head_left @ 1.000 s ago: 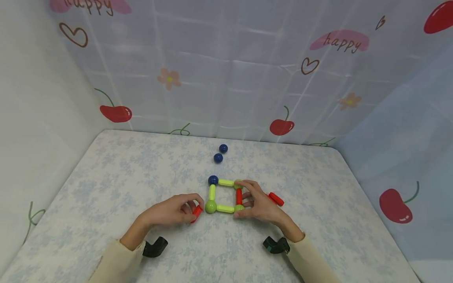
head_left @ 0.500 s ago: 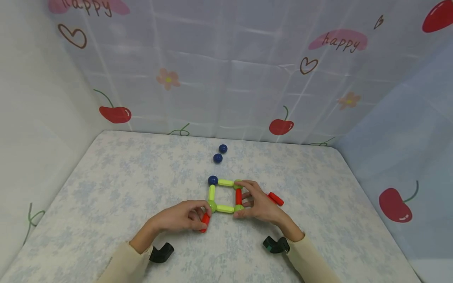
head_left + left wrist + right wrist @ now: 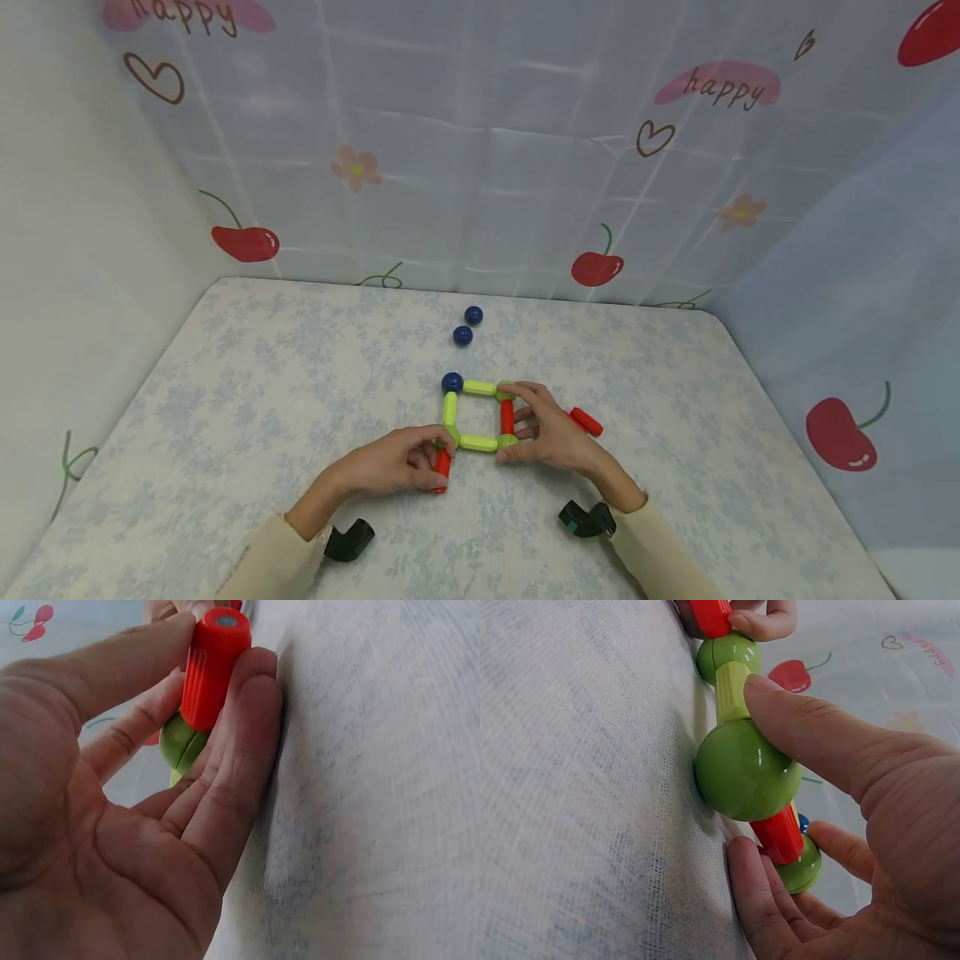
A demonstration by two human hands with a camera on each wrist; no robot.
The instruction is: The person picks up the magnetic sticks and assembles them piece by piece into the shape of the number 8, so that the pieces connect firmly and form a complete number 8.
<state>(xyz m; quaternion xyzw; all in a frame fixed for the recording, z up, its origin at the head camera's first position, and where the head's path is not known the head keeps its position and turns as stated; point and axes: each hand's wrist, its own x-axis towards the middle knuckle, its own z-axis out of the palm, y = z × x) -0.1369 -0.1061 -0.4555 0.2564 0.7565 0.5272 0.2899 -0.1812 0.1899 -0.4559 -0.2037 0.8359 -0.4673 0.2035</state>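
Observation:
My left hand (image 3: 390, 462) pinches a red magnetic rod (image 3: 208, 679) between thumb and fingers. Its far end meets the green ball (image 3: 180, 742) at the near left corner of a square of balls and rods. Three sides of the square are yellow-green rods (image 3: 478, 387); the right side is a red rod (image 3: 507, 417). A blue ball (image 3: 452, 382) forms the far left corner. My right hand (image 3: 551, 433) grips the square's right side, its thumb by the near right green ball (image 3: 742, 772) and fingers reaching toward the far right green ball (image 3: 801, 876).
Two loose blue balls (image 3: 462, 336) lie beyond the square. Red rods (image 3: 587, 422) lie just right of my right hand, partly hidden by it. A patterned cloth (image 3: 337, 350) covers the table, and a printed curtain (image 3: 480, 167) hangs at its back edge.
My left hand has moved right with the red rod, turned it more in line with the square's left side, and brought its end to the near left green ball. My right hand stays put.

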